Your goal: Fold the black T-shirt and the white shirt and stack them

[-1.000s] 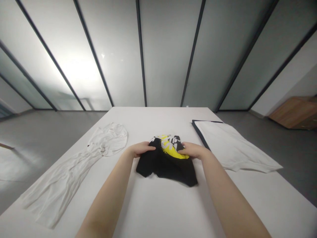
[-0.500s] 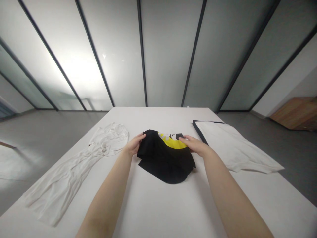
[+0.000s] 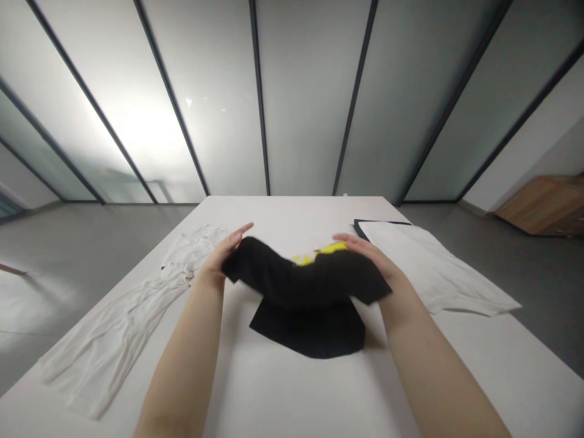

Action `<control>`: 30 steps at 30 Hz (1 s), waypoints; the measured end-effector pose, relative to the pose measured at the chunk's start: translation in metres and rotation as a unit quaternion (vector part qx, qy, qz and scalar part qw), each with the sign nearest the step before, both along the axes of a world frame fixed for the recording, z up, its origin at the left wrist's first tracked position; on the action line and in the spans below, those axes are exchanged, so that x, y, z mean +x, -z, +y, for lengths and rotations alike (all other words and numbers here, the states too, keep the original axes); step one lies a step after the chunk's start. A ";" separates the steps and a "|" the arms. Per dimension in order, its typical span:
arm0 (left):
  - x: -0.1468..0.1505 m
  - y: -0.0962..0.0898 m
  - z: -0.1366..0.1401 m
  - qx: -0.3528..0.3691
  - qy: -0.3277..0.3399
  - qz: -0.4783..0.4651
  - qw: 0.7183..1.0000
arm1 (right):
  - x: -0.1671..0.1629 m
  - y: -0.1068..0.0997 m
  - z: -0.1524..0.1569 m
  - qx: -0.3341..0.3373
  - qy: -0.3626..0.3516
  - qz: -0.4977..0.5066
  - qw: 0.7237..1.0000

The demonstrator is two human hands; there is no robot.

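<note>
Between my two hands is a folded black garment point(image 3: 301, 286) with a yellow print that shows along its far upper edge. My left hand point(image 3: 223, 252) holds its left end, fingers stretched away from me. At the right end, my right hand point(image 3: 367, 250) has hold of the cloth beside the yellow part, its fingers reaching over the far side. The garment sags in the middle, and a lower flap hangs toward the table. Part of each grip is hidden by the cloth, and its edges are slightly blurred.
A crumpled white garment point(image 3: 118, 328) lies along the left of the white table point(image 3: 283, 401). On the right lies a flat white garment point(image 3: 410, 261) over something dark. Frosted glass panels point(image 3: 301, 109) stand beyond the table, and a wooden piece point(image 3: 542, 207) is at far right.
My hands have moved apart and slightly nearer, spreading the black garment wider. Its upper part has tipped toward me, so less of the yellow print shows.
</note>
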State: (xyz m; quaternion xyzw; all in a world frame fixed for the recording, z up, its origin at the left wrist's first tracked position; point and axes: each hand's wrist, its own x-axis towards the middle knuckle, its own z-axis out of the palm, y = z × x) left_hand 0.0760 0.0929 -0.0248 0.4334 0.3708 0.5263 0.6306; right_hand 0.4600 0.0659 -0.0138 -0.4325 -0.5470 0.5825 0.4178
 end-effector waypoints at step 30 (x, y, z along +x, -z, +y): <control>0.043 0.063 0.022 -0.005 -0.029 0.530 0.847 | -0.086 0.049 -0.008 0.102 -0.144 -0.533 0.827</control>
